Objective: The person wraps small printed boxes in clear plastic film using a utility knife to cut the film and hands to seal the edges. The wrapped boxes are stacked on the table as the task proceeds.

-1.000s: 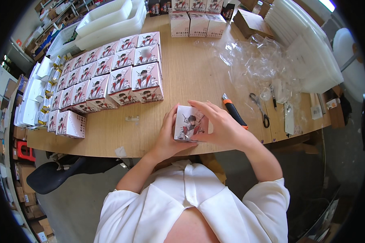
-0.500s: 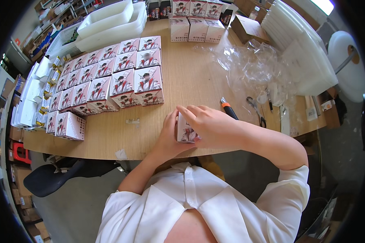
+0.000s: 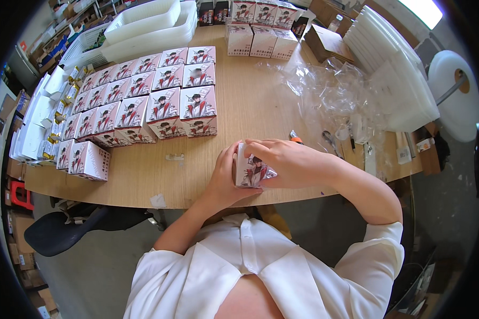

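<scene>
At the near edge of the table I hold a small pink-and-white cardboard box (image 3: 252, 171) printed with a figure in red and white. My left hand (image 3: 224, 178) wraps round its left side and lower edge. My right hand (image 3: 288, 161) lies across the top and right side, thumb and fingers bent against it. A small shiny patch shows by the right thumb; whether it is clear film I cannot make out. Just beyond the right hand lies an orange-and-black utility knife (image 3: 296, 137), partly covered by it.
Rows of matching boxes (image 3: 165, 103) stand at left, beside white trays (image 3: 40, 114) with gold-wrapped items. More boxes (image 3: 262, 40) are stacked at the back. Crumpled clear film (image 3: 338, 90), scissors (image 3: 331, 142) and stacked translucent bins (image 3: 396, 80) occupy the right.
My right hand has shifted slightly right on the box, uncovering more of its printed face. It now covers more of the utility knife. The left hand keeps its hold.
</scene>
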Demonstrator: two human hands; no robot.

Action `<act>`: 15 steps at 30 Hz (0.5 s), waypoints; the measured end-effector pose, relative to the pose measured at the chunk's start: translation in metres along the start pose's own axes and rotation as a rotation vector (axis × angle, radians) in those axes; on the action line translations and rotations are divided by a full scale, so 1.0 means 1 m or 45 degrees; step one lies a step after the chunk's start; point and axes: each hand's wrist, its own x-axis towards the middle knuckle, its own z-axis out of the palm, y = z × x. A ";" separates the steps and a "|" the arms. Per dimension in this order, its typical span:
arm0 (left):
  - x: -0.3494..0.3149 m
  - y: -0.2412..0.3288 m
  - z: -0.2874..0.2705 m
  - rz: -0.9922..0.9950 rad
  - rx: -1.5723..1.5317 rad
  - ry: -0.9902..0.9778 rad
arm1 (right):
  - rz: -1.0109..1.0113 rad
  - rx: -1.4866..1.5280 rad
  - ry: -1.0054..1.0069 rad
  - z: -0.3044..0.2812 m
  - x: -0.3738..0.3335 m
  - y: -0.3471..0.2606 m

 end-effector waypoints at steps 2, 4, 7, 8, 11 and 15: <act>0.000 0.001 0.000 -0.005 -0.006 -0.003 | -0.015 0.000 -0.007 0.000 0.001 0.001; 0.000 0.001 0.000 -0.009 -0.012 -0.001 | -0.038 -0.003 -0.003 0.001 0.002 0.002; 0.000 0.001 -0.001 -0.003 -0.005 0.007 | -0.070 -0.016 0.021 0.003 0.002 0.004; -0.001 0.001 -0.001 0.005 0.008 0.010 | -0.076 -0.025 0.030 0.004 0.002 0.004; -0.001 -0.001 -0.001 0.003 0.012 0.017 | -0.117 -0.115 0.100 0.012 0.003 0.001; 0.000 0.000 -0.001 -0.009 -0.009 0.009 | -0.116 -0.219 0.156 0.018 0.004 -0.003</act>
